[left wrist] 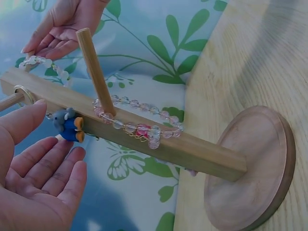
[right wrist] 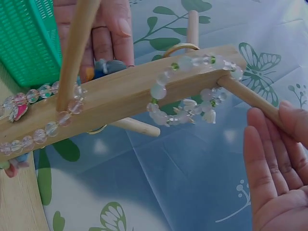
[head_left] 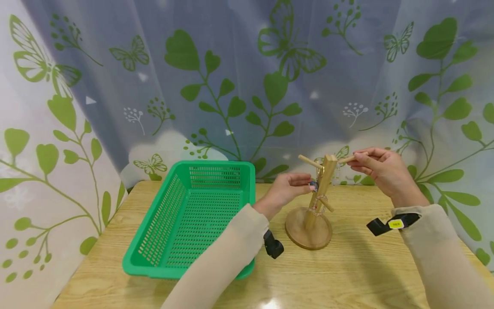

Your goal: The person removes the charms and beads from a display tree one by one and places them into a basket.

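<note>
A wooden peg stand [head_left: 327, 178] on a round base [head_left: 298, 225] stands upright on the table. My left hand [head_left: 285, 189] is at its left side, fingers extended beside a keychain [left wrist: 70, 126] with a small grey-and-blue animal figure. The keychain's gold ring [left wrist: 24, 94] hangs round a peg. With thumb and fingers, my right hand [head_left: 382, 166] pinches the outer part of the upper right peg [right wrist: 252, 99]. A white-and-green bead bracelet [right wrist: 159, 91] loops over that peg, close to the post. Lower down, a pink-and-clear bead bracelet [left wrist: 130, 127] hangs on another peg.
A green plastic basket [head_left: 251, 180] sits left of the stand, partly behind my left forearm. A leaf-and-butterfly patterned curtain [head_left: 239, 86] rises behind the wooden table [head_left: 332, 274]. Part of another charm [right wrist: 14, 166] shows low on the post.
</note>
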The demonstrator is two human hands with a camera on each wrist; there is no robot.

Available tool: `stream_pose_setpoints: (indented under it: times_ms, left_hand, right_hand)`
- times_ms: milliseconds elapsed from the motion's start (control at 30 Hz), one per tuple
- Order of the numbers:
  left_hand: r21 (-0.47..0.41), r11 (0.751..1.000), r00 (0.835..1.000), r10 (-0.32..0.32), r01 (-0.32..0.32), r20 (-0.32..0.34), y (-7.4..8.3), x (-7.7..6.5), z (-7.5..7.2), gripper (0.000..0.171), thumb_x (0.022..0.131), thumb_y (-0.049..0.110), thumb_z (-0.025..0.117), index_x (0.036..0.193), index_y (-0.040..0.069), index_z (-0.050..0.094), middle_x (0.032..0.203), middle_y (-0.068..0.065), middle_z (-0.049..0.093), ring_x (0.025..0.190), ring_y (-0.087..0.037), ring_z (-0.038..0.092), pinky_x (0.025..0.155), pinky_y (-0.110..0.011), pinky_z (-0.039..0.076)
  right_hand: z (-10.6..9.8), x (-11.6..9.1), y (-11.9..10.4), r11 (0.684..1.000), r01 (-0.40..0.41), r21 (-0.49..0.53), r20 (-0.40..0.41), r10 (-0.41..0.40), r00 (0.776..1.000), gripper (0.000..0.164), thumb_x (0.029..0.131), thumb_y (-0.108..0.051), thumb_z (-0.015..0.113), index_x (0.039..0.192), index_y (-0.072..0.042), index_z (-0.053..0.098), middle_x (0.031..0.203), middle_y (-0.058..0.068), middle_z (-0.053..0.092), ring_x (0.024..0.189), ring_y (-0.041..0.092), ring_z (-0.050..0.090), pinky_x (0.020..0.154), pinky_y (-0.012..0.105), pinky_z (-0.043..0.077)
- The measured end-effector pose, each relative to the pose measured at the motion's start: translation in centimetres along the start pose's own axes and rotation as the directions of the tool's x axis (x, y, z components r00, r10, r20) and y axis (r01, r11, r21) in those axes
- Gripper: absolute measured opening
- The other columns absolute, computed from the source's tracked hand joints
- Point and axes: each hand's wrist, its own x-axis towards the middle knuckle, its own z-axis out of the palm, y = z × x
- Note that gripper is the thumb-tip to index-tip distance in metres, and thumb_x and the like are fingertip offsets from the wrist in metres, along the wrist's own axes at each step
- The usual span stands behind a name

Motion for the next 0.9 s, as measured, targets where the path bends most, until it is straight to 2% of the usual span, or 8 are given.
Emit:
stream_pose_setpoints:
  times_ms: [233, 367, 533, 900]
  left_hand:
    - [-0.018, 1.0, 1.0, -0.022, 0.022, -0.014, -0.5, 0.3, 0.5, 0.039, 0.086, 0.011, 0.069, 0.124, 0.005, 0.062, 0.12, -0.008, 0.064, 0.109, -0.017, 0.061, 0.095, -0.029, 0.047]
    - [-0.024, 0.999, 1.0, -0.024, 0.024, -0.013, -0.9, 0.5, 0.6, 0.037, 0.086, 0.011, 0.07, 0.122, 0.006, 0.063, 0.118, -0.011, 0.065, 0.107, -0.016, 0.062, 0.095, -0.029, 0.046]
    - [-0.016, 1.0, 0.999, -0.027, 0.026, -0.029, -1.2, 0.6, 0.6, 0.036, 0.085, 0.013, 0.071, 0.12, 0.007, 0.065, 0.114, -0.007, 0.067, 0.106, -0.015, 0.062, 0.095, -0.031, 0.047]
    - [-0.062, 0.998, 1.0, -0.007, 0.006, -0.025, -1.6, 0.7, 1.1, 0.039, 0.08, 0.007, 0.075, 0.119, 0.006, 0.066, 0.107, -0.006, 0.07, 0.097, -0.011, 0.065, 0.087, -0.025, 0.05]
  right_hand:
    - [0.3, -0.2, 0.3, 0.999, 0.025, 0.024, -0.046, -0.024, 0.999, 0.011, 0.09, 0.0, 0.06, 0.089, -0.003, 0.07, 0.084, 0.006, 0.07, 0.077, 0.015, 0.068, 0.072, 0.024, 0.055]
    - [0.4, -0.2, 0.5, 0.998, 0.046, 0.043, -0.044, -0.044, 0.998, 0.011, 0.09, 0.001, 0.059, 0.089, -0.003, 0.069, 0.083, 0.006, 0.07, 0.076, 0.015, 0.068, 0.072, 0.024, 0.055]
    - [0.4, -0.2, 0.7, 0.998, 0.047, 0.04, -0.046, -0.045, 0.998, 0.011, 0.09, 0.0, 0.059, 0.089, -0.003, 0.069, 0.083, 0.005, 0.07, 0.076, 0.014, 0.068, 0.072, 0.023, 0.055]
    - [0.2, -0.2, 0.8, 0.998, 0.059, 0.028, -0.034, -0.058, 0.998, 0.013, 0.092, 0.001, 0.057, 0.088, -0.004, 0.068, 0.084, 0.005, 0.069, 0.077, 0.013, 0.067, 0.073, 0.023, 0.055]
